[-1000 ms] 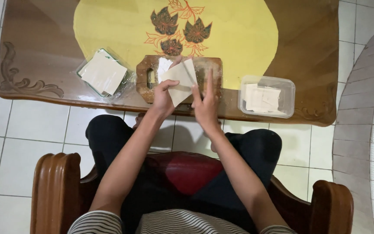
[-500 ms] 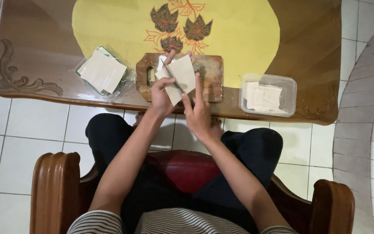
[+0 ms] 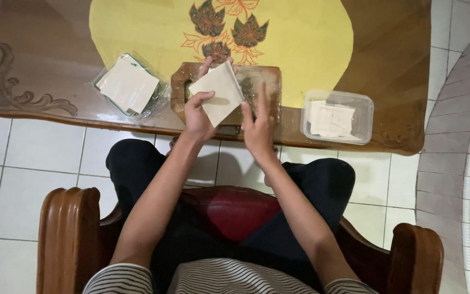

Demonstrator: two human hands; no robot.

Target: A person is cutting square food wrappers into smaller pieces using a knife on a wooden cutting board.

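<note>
While the left hand pinches a pale square wrapper above the wooden board, the right hand stays open beside it, grip released.

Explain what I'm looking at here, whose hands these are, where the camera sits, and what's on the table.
The camera is worn on a seated person's head, looking down at their own arms. The left hand holds up a thin pale square sheet; the right hand is open beside it, fingers straight. Beneath is a wooden cutting board on a brown and yellow table. At left lies a stack of similar sheets in clear wrapping; at right stands a clear plastic container with pale pieces inside.
</note>
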